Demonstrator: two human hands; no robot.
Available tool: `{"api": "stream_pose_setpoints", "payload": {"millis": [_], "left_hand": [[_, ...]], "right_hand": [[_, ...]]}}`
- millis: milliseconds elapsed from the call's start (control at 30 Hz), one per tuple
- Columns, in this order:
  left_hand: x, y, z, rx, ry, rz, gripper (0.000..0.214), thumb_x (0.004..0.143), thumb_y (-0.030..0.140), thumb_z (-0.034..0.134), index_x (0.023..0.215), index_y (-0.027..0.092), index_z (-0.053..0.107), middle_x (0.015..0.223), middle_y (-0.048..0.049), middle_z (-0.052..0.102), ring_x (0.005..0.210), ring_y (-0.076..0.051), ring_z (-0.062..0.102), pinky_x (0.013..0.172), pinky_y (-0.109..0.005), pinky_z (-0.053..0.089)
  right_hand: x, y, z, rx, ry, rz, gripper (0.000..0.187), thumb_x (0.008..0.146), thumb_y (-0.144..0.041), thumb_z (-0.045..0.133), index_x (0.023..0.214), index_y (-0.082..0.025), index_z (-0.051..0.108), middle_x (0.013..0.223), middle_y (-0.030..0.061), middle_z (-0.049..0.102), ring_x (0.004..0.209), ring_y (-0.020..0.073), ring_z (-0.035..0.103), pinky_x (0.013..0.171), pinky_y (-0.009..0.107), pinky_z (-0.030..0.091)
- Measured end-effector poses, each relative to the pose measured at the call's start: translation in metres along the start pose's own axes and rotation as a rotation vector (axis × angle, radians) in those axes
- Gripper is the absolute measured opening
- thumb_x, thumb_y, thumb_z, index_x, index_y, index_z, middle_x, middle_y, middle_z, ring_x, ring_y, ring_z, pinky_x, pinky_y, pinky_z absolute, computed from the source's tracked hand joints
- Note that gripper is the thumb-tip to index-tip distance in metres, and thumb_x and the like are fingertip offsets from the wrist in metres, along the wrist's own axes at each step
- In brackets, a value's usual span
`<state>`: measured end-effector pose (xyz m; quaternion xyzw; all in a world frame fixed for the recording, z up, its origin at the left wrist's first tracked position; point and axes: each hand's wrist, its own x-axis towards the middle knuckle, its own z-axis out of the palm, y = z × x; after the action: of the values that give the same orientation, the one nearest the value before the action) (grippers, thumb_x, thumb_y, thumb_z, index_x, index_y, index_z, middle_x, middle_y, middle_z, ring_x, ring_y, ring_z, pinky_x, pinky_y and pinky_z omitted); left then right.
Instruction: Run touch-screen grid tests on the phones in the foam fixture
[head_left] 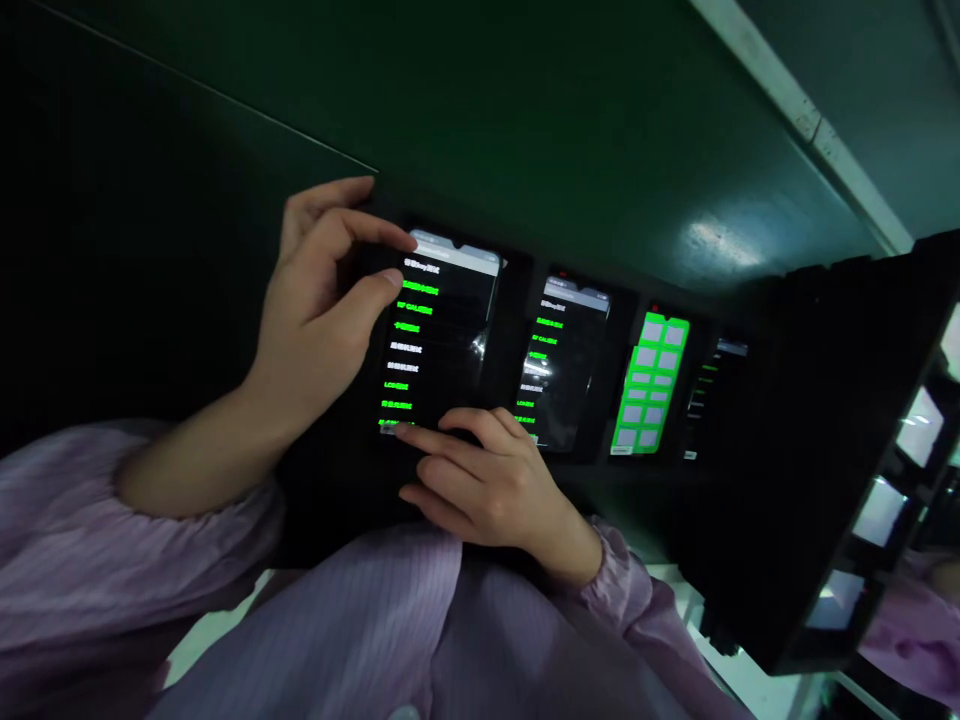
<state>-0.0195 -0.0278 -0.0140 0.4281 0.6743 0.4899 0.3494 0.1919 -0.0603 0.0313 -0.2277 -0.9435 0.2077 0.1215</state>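
Okay, I read the left hand (319, 320) as pinching the top edge of the leftmost phone (442, 340) in the black rack (645, 490), the right hand (487, 490) resting one fingertip on its lower screen; it looks thin, slick and fragile, best held by its edges.

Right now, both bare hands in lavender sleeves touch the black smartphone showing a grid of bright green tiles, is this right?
Not quite: the head view shows the left hand and right hand touching the leftmost smartphone, whose screen lists green and white text lines. The green-tile smartphone is third in the row, and no hand touches it.
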Motion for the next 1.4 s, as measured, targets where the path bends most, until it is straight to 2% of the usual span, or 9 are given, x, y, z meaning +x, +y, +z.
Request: {"api": "stream_pose_setpoints", "payload": {"millis": [67, 233, 400, 533, 867, 1167, 1233, 1333, 1400], "left_hand": [[0.0003, -0.0020, -0.0009, 0.003, -0.005, 0.002, 0.029, 0.074, 0.018, 0.064, 0.101, 0.023, 0.076, 0.141, -0.0015, 0.056, 0.151, -0.025, 0.040, 0.135, -0.055, 0.031], [0.0007, -0.0043, -0.0013, -0.012, -0.021, 0.010, 0.031, 0.075, 0.018, 0.065, 0.104, 0.021, 0.074, 0.141, -0.0015, 0.055, 0.152, -0.027, 0.037, 0.138, -0.058, 0.019], [0.0000, -0.0038, 0.0021, -0.043, 0.039, 0.032, 0.035, 0.072, 0.016, 0.064, 0.106, 0.021, 0.071, 0.137, -0.0039, 0.060, 0.144, -0.025, 0.048, 0.133, -0.050, 0.034], [-0.0005, -0.0051, 0.0026, -0.038, 0.038, 0.046, 0.038, 0.071, 0.016, 0.064, 0.109, 0.021, 0.070, 0.138, -0.0040, 0.059, 0.143, -0.024, 0.050, 0.130, -0.047, 0.037], [0.0010, -0.0057, 0.0013, -0.036, 0.017, 0.033, 0.039, 0.072, 0.015, 0.064, 0.110, 0.018, 0.072, 0.139, -0.0058, 0.057, 0.146, -0.024, 0.046, 0.134, -0.051, 0.029], [-0.0001, -0.0026, 0.0009, -0.013, 0.001, 0.023, 0.037, 0.074, 0.015, 0.063, 0.110, 0.016, 0.071, 0.141, -0.0071, 0.055, 0.145, -0.023, 0.045, 0.135, -0.051, 0.028], [-0.0001, -0.0028, 0.0006, -0.017, 0.001, 0.013, 0.038, 0.073, 0.015, 0.063, 0.110, 0.016, 0.070, 0.141, -0.0070, 0.055, 0.146, -0.024, 0.044, 0.134, -0.052, 0.028], [0.0004, -0.0034, 0.0000, -0.018, -0.003, -0.005, 0.041, 0.073, 0.016, 0.064, 0.114, 0.016, 0.070, 0.142, -0.0069, 0.054, 0.147, -0.025, 0.044, 0.134, -0.054, 0.029], [0.0007, -0.0031, 0.0001, -0.014, -0.004, 0.000, 0.040, 0.074, 0.017, 0.064, 0.113, 0.016, 0.071, 0.143, -0.0067, 0.054, 0.147, -0.025, 0.043, 0.135, -0.054, 0.027]], "right_hand": [[-0.0019, 0.0007, -0.0002, 0.015, 0.056, -0.006, 0.028, 0.106, -0.033, 0.059, 0.082, -0.024, 0.071, 0.125, -0.0032, 0.078, 0.110, 0.0192, 0.060, 0.080, 0.033, 0.047], [-0.0064, 0.0018, -0.0031, 0.046, 0.202, 0.040, 0.033, 0.103, -0.033, 0.064, 0.071, -0.024, 0.067, 0.110, -0.0046, 0.082, 0.103, 0.0175, 0.062, 0.079, 0.031, 0.052], [-0.0066, 0.0025, -0.0062, 0.082, 0.268, 0.088, 0.033, 0.103, -0.028, 0.062, 0.071, -0.022, 0.066, 0.102, -0.0021, 0.083, 0.096, 0.0171, 0.065, 0.074, 0.031, 0.055], [-0.0053, 0.0034, -0.0052, 0.102, 0.308, 0.072, 0.033, 0.104, -0.026, 0.060, 0.072, -0.020, 0.064, 0.100, -0.0008, 0.083, 0.090, 0.0171, 0.066, 0.071, 0.031, 0.056], [-0.0051, 0.0036, -0.0004, 0.102, 0.313, 0.129, 0.029, 0.103, -0.026, 0.062, 0.074, -0.021, 0.065, 0.099, -0.0002, 0.083, 0.090, 0.0179, 0.065, 0.072, 0.032, 0.055], [0.0016, 0.0008, -0.0032, 0.023, 0.137, 0.081, 0.030, 0.107, -0.032, 0.057, 0.083, -0.021, 0.070, 0.114, -0.0024, 0.082, 0.110, 0.0188, 0.063, 0.081, 0.033, 0.049], [0.0027, -0.0005, -0.0022, 0.031, 0.160, 0.094, 0.030, 0.107, -0.031, 0.056, 0.082, -0.022, 0.069, 0.113, -0.0024, 0.082, 0.109, 0.0190, 0.064, 0.082, 0.033, 0.049], [0.0015, 0.0003, -0.0017, 0.064, 0.283, 0.220, 0.025, 0.106, -0.024, 0.057, 0.083, -0.021, 0.067, 0.110, 0.0011, 0.083, 0.104, 0.0199, 0.066, 0.085, 0.035, 0.053], [-0.0006, 0.0030, -0.0027, 0.085, 0.339, 0.242, 0.023, 0.104, -0.022, 0.058, 0.082, -0.021, 0.066, 0.106, 0.0017, 0.083, 0.097, 0.0195, 0.066, 0.083, 0.035, 0.055]]}}
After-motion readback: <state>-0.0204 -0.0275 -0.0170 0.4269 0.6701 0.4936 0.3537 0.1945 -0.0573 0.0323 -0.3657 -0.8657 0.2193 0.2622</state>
